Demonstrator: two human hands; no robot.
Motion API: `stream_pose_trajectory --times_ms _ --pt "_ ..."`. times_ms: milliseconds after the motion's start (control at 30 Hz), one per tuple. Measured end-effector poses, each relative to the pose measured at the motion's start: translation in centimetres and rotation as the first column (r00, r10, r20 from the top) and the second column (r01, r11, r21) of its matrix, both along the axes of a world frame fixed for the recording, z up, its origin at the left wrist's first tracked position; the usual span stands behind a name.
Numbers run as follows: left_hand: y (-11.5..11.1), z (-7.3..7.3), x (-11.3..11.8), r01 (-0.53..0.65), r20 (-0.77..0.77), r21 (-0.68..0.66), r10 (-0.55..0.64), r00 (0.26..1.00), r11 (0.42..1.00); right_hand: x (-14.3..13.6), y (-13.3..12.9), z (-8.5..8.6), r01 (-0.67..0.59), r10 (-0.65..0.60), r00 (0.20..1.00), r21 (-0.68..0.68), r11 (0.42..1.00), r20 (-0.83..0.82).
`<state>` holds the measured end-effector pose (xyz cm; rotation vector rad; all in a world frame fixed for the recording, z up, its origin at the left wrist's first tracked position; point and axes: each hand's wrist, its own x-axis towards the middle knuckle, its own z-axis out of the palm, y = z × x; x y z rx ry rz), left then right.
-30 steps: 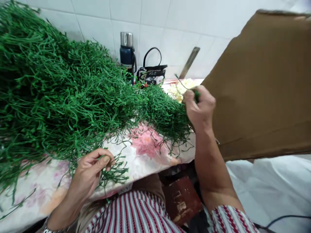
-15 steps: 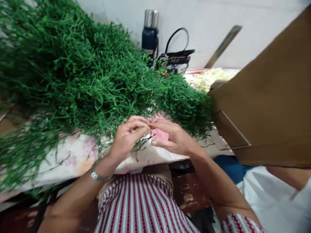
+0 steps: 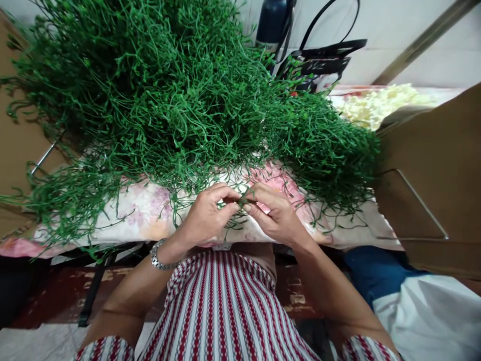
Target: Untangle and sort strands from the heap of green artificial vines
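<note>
My left hand [image 3: 210, 213] and my right hand [image 3: 272, 210] meet fingertip to fingertip over the near edge of the table. Between them they pinch a thin green stem [image 3: 242, 200], partly hidden by the fingers. Loose stem ends hang beneath my left fingers. Just beyond both hands spreads a big heap of thin, branching green stems [image 3: 180, 100] with small tips. A flowered cloth [image 3: 139, 210] in white, pink and purple lies under the heap and the hands.
Cardboard stands at the left [image 3: 18, 125] and a large cardboard box [image 3: 432, 175] at the right. Behind the heap are a dark blue flask [image 3: 274, 25], a black handled bag [image 3: 326, 62] and a pale yellow pile [image 3: 391, 105]. A person's white garment [image 3: 436, 316] shows at lower right.
The view has shifted, so the background sits further right and higher. My right fingers, stretched out before, have now closed in a pinch against my left fingertips.
</note>
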<state>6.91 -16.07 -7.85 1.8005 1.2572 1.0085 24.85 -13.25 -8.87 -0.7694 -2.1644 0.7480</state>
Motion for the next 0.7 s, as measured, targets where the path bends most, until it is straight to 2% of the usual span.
stream_pose_trajectory --times_ms 67,133,300,500,600,700 --pt "0.1 -0.4 0.0 0.012 0.084 -0.055 -0.007 0.996 0.998 -0.3 -0.2 -0.2 -0.024 0.024 1.000 -0.022 0.999 -0.016" --pt "0.1 -0.5 -0.1 0.023 0.085 -0.067 -0.017 0.996 0.998 -0.4 -0.4 -0.2 -0.042 0.043 0.999 -0.061 0.997 0.009" --pt "-0.3 -0.5 -0.1 0.083 -0.099 -0.013 -0.084 0.992 0.996 -0.4 -0.7 -0.3 -0.079 0.095 0.990 -0.155 0.985 0.100" --pt "-0.3 -0.5 -0.3 0.190 -0.220 -0.017 -0.189 0.957 0.982 0.1 -0.9 -0.7 -0.054 0.068 0.983 -0.088 0.995 0.170" --pt "0.1 -0.5 -0.7 0.347 -0.271 0.048 -0.322 0.907 0.937 0.6 -0.7 -0.5 -0.153 0.161 0.963 -0.052 0.987 0.216" --pt "0.6 -0.7 -1.1 0.546 -0.340 0.115 -0.484 0.807 0.830 0.9 -0.2 -0.3 -0.350 0.349 0.900 -0.045 0.936 0.260"
